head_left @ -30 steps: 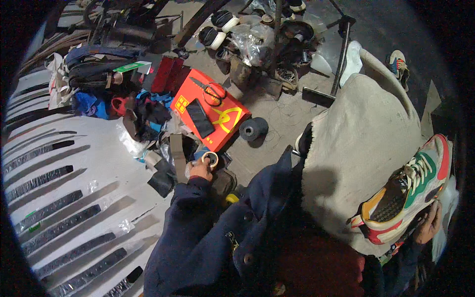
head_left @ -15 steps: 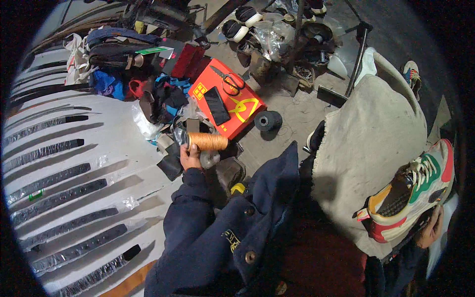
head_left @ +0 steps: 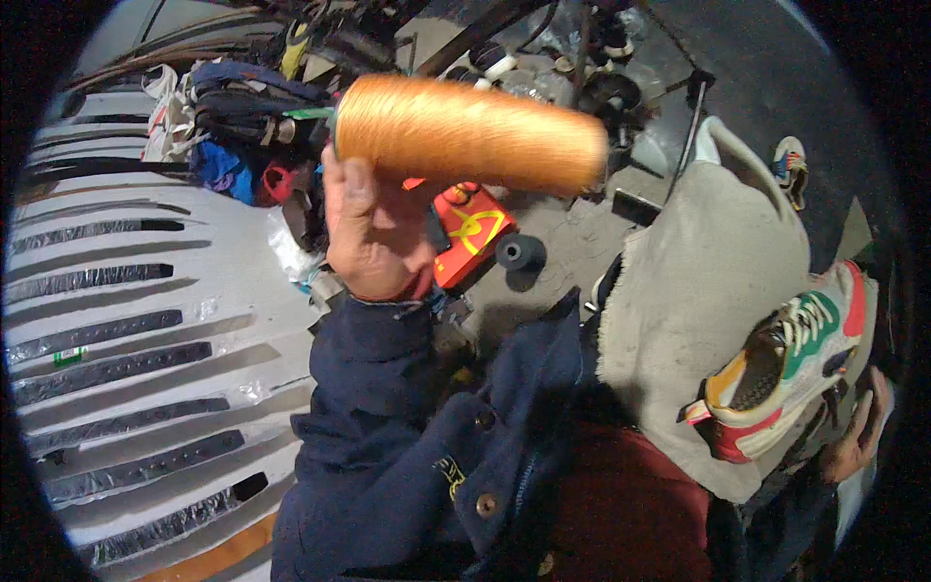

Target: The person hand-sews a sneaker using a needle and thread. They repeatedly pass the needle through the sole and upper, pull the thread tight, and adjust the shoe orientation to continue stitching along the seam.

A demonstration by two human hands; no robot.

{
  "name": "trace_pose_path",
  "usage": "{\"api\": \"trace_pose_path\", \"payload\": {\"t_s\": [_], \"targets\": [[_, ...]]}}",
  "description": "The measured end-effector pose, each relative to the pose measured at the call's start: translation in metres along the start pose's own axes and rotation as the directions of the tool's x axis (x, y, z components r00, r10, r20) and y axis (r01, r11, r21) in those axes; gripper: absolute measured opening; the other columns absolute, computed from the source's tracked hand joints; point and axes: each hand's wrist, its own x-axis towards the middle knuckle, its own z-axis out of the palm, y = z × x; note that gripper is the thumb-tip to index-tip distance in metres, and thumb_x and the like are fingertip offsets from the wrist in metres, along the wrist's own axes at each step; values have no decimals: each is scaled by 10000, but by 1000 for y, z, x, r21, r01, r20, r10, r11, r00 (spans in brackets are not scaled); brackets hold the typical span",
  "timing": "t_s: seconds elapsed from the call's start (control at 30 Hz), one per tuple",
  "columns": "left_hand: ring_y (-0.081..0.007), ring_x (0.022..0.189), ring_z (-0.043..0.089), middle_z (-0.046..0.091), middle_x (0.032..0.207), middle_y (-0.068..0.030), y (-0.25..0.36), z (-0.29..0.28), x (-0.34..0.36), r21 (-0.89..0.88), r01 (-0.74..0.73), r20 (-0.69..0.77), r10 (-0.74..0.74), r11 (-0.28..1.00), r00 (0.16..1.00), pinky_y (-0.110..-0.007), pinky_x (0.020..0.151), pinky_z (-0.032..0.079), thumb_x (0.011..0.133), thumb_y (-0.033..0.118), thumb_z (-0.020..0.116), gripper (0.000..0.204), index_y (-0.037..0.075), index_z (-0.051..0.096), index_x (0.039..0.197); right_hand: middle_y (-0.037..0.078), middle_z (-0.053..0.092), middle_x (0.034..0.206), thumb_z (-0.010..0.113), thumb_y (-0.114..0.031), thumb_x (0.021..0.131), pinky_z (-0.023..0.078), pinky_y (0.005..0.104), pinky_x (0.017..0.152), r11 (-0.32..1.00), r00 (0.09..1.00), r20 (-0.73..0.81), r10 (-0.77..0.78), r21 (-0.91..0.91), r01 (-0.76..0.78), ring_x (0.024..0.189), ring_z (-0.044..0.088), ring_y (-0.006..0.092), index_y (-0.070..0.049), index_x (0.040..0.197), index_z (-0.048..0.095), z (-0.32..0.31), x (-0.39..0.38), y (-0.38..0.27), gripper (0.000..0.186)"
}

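Note:
My left hand [head_left: 373, 228] is raised near the camera, closed on a large spool of orange thread [head_left: 470, 131], which lies nearly horizontal and is slightly blurred. At the right, a white, green and red sneaker [head_left: 776, 373] with an orange lining rests on a beige cloth [head_left: 684, 252]. My right hand [head_left: 853, 427] is beside and partly beneath the sneaker, its fingers extended along the far side; what it supports is partly hidden. Below the orange spool are a red box [head_left: 475, 233], partly hidden, and a dark grey thread cone [head_left: 519, 254].
A slatted white panel [head_left: 223, 281] with dark wrapped strips fills the left. Piled fabric and straps [head_left: 228, 165] lie at the upper left. A metal frame [head_left: 698, 97], assorted parts and a second shoe [head_left: 790, 170] are at the top and right.
My left hand has lifted the orange spool up from among the clutter, bringing it much closer to the camera. My right hand stays at the sneaker.

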Motion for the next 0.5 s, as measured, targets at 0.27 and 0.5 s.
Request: {"api": "trace_pose_path", "payload": {"t_s": [0.27,0.5], "targets": [[-139,983,597,607,1094,-46,-47,206,-46,-501,430,451,-198,751,870,-316,906,490,953,204,641,333,59,501,1219,156,518,1386,559,-313,990,382,387,1054,798,984,178,-8,594,-101,1232,528,251,16,1391,463,34,82,-109,527],[-246,1195,564,575,1252,-109,-76,225,-65,-522,614,469,-403,592,786,-445,1034,443,1002,268,554,409,75,431,1342,134,632,1127,588,-304,969,463,332,859,639,874,466,140,631,-439,991,610,197,13,1201,586,56,62,-141,392]]}}
